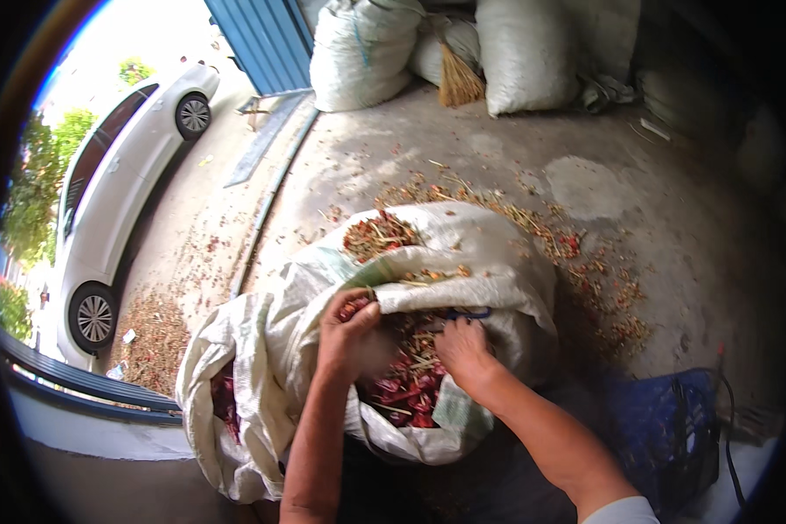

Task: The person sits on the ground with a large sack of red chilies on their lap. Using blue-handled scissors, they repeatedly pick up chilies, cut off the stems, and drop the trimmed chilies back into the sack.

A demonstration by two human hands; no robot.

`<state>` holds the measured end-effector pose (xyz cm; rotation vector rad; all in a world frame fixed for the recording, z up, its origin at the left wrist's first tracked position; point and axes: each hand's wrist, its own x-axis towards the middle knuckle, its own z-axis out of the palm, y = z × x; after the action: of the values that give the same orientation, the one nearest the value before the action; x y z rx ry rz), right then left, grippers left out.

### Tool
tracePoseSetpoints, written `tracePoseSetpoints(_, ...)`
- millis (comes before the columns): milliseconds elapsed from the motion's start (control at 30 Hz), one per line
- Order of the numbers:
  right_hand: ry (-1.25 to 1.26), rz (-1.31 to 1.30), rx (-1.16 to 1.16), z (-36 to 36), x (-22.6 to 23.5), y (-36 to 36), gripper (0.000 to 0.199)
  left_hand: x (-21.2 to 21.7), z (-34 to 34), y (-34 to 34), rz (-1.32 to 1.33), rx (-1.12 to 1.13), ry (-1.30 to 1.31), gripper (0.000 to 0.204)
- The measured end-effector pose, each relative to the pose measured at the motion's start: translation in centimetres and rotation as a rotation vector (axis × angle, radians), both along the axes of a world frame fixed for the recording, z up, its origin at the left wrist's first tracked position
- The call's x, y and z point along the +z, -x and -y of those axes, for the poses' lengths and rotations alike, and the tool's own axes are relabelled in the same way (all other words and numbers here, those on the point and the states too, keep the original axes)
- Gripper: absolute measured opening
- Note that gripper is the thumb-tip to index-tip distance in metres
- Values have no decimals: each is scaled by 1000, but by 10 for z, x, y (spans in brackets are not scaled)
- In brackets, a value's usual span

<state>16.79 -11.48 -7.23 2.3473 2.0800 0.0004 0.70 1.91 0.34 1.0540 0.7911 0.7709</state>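
Dried, dark-red, wrinkled chillies (pixel 415 395) lie inside an open white woven-plastic sack (pixel 424 447).
Left hand (pixel 341 334) curls around a few; right hand's (pixel 466 349) grip is unclear. Likely light, brittle: cup loosely.

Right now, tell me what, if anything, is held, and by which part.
The left hand holds dried red pods; which part of them is gripped can't be told. A blue thing shows beside the right hand; whether it's held is unclear.
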Motion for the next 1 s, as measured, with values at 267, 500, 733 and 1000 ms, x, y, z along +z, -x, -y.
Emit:
tracePoseSetpoints(267, 124, 121, -3, -14, -47, -10, 22, 5, 6, -8, -144, -138, -108, 15)
tracePoseSetpoints(500, 50, -48, 48, 13, 51, 21, 12, -3, -2, 5, -179, -110, -244, 12)
tracePoseSetpoints(733, -77, -636, -161, 31, 86, -17, 21, 11, -8, 1, -223, 68, -150, 16)
tracePoseSetpoints(1000, -87, -2027, -234, 26, 101, -55, 37, 30, -10, 11, -52, 94, -133, 10)
